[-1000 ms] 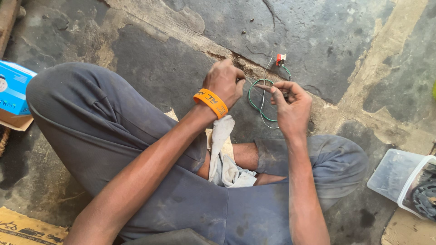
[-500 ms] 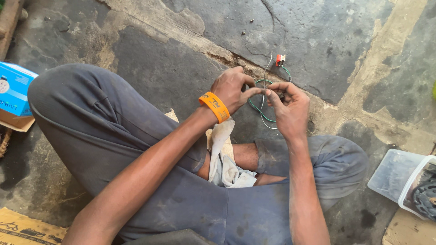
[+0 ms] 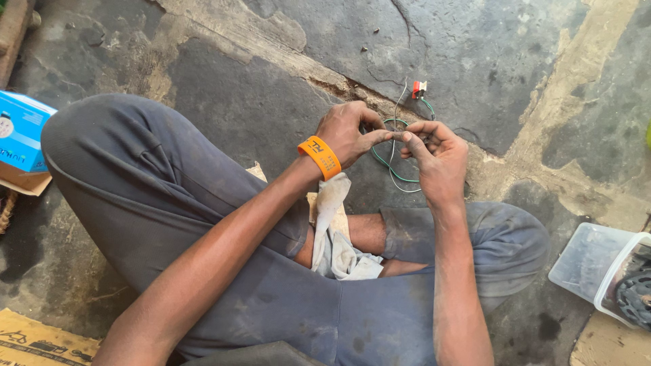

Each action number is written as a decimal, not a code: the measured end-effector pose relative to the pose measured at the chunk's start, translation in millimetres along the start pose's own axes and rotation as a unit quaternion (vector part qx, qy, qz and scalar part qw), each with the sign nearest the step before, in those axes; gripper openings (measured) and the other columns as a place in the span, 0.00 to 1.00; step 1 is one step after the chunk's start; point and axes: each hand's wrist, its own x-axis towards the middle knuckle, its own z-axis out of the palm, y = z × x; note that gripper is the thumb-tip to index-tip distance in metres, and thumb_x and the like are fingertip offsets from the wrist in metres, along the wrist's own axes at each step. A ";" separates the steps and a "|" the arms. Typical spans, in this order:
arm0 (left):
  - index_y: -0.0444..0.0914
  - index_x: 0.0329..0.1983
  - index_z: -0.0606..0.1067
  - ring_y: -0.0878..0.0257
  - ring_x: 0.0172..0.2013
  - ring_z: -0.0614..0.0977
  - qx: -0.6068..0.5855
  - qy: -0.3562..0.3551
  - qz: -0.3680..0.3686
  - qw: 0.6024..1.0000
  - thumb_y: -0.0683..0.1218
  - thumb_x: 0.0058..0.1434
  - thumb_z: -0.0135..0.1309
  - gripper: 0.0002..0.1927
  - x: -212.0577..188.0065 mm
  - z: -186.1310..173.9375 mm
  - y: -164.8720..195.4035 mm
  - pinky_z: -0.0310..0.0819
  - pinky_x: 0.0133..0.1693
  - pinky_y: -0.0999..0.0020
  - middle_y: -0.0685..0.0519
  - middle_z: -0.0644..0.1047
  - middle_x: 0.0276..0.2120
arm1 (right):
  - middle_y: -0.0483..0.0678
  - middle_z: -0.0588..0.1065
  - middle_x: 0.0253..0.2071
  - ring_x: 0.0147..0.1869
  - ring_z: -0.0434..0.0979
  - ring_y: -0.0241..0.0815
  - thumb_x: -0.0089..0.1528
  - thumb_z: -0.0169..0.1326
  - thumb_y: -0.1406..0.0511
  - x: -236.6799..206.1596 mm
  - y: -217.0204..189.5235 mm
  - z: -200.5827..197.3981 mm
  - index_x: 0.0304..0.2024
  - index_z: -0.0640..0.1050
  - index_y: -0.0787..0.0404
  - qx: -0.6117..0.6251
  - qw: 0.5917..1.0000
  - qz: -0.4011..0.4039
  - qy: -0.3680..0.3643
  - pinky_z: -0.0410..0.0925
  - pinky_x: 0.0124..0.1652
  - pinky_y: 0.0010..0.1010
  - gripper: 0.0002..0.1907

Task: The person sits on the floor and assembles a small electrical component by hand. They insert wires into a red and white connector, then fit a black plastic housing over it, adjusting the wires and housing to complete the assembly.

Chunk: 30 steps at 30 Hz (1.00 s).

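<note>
1. Left hand (image 3: 347, 132) and right hand (image 3: 437, 152) meet fingertip to fingertip, both pinching the green wire (image 3: 388, 161).
2. The wire loops down below the fingers, above the floor (image 3: 224, 88).
3. Its red plug (image 3: 420, 89) lies beyond, nearer the right hand.

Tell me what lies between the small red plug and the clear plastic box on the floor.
In the head view, only bare cracked concrete floor lies between the red plug and the clear plastic box; nothing rests on that stretch.
</note>
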 end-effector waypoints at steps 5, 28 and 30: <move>0.39 0.35 0.83 0.63 0.31 0.82 -0.126 0.022 -0.043 0.991 0.53 0.60 0.58 0.13 6.2 8.7 -15.2 0.77 0.35 0.65 0.53 0.82 0.28 | 0.48 0.78 0.39 0.38 0.79 0.33 0.68 0.58 0.73 1.7 -3.5 -7.6 0.48 0.78 0.69 0.042 0.998 -0.003 0.050 0.75 0.41 0.24 0.06; 0.37 0.40 0.80 0.62 0.28 0.75 -0.554 -0.042 -0.291 0.779 0.52 0.65 0.47 0.16 22.3 23.4 -57.7 0.72 0.29 0.60 0.52 0.76 0.29 | 0.49 0.77 0.43 0.43 0.81 0.43 0.62 0.64 0.73 -24.8 -43.2 61.1 0.49 0.83 0.60 -0.342 0.897 -0.279 0.016 0.74 0.42 0.34 0.13; 0.36 0.40 0.78 0.61 0.31 0.78 -0.560 -0.041 -0.290 0.775 0.52 0.65 0.48 0.15 21.3 23.0 -58.2 0.73 0.30 0.59 0.52 0.77 0.31 | 0.50 0.77 0.41 0.42 0.80 0.44 0.63 0.65 0.73 -24.1 -38.7 65.1 0.48 0.83 0.61 -0.364 0.889 -0.277 0.026 0.73 0.40 0.36 0.11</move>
